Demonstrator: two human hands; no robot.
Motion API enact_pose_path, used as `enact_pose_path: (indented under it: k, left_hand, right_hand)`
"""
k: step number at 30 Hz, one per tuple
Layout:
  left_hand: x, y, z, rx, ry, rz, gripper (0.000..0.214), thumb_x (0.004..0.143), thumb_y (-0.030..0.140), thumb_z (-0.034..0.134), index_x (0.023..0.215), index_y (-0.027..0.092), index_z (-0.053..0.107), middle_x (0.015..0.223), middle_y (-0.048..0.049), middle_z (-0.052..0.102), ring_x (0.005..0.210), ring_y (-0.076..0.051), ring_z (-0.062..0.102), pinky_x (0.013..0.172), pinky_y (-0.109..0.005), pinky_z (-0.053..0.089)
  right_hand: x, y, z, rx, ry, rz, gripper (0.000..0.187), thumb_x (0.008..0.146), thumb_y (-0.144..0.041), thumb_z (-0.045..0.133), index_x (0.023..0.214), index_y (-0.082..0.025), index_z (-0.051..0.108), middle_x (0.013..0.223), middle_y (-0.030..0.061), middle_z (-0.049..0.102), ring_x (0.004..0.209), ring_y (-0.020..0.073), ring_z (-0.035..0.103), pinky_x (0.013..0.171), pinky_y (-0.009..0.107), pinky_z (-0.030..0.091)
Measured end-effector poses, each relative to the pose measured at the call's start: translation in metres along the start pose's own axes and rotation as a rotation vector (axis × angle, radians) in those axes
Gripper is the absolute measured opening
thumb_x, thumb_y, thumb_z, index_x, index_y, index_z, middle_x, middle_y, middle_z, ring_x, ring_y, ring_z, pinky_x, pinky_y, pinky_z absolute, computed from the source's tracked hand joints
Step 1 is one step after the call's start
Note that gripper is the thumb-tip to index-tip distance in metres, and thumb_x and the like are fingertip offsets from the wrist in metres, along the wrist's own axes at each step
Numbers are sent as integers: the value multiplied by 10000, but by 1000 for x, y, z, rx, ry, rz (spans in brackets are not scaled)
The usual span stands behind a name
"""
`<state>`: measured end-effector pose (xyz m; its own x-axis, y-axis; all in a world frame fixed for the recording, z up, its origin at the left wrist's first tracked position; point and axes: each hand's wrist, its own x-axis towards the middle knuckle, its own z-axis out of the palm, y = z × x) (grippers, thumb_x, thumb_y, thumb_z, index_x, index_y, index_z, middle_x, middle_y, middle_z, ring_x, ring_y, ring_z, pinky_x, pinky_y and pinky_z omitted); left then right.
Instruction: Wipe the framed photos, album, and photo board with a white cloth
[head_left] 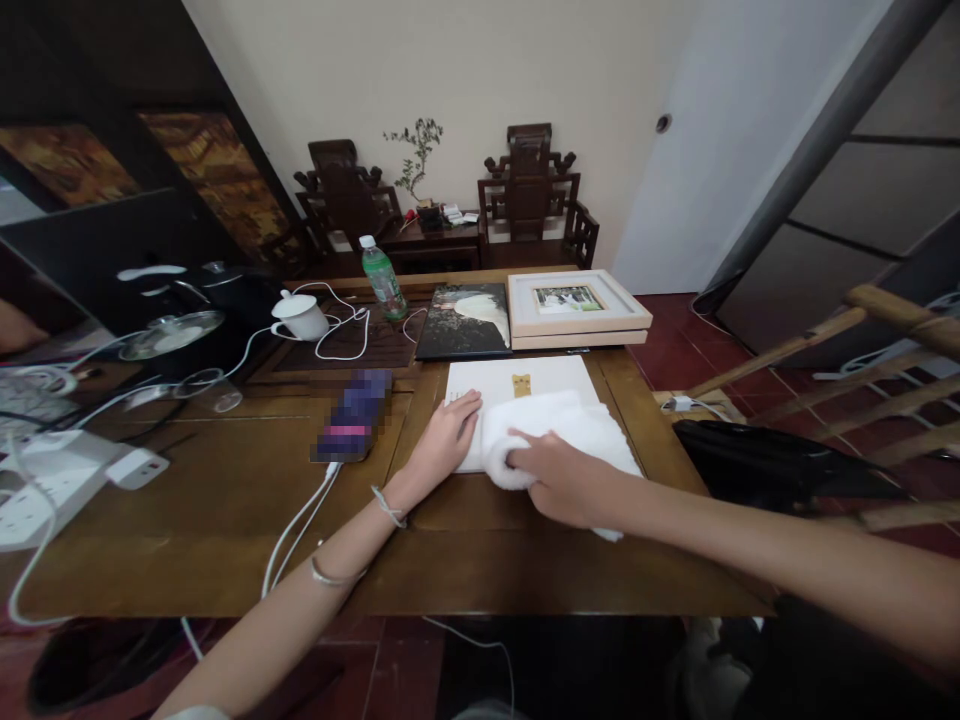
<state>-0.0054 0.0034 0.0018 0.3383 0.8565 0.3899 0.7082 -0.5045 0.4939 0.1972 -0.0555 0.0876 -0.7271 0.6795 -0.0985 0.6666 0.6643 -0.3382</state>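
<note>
A white rectangular panel (480, 379) with a small gold patch (521, 384) lies flat on the wooden table (442, 520). My left hand (448, 430) rests on the panel's left edge with its fingers stretched out, holding nothing. Bunched over the panel's right side is a white towel (559, 415). My right hand (561, 475) grips the towel's near left part, its fingers pressed into the folds. Part of the panel is hidden under the cloth.
Behind the panel lie a dark photo panel (465, 320) and stacked light wooden frames (577, 305). A bottle (382, 278), a lidded white cup (300, 315) and a phone (352, 415) with a cable stand or lie leftward. A power strip (56, 490) and kettle (176, 330) are far left.
</note>
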Motion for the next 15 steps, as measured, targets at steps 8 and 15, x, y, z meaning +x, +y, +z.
enact_pose_path:
  k: [8,15]
  left_hand:
    - [-3,-9,7,17,14,2,411,901,199,388,1302,154,468,1407,-131,429,1329,-237,352,1086,-486,302]
    - [-1,-4,4,-18,-1,-46,402,926,270,360,1273,127,503,1382,-133,461,1315,-238,377,1099,-460,286]
  right_hand:
    - [0,0,-17,-61,-87,52,285,667,-56,417,865,-166,589,832,112,627,744,220,580,607,284,392]
    - [58,47,-24,-174,56,82,343,752,-94,387,1020,-142,595,982,164,624,873,266,583,698,355,418]
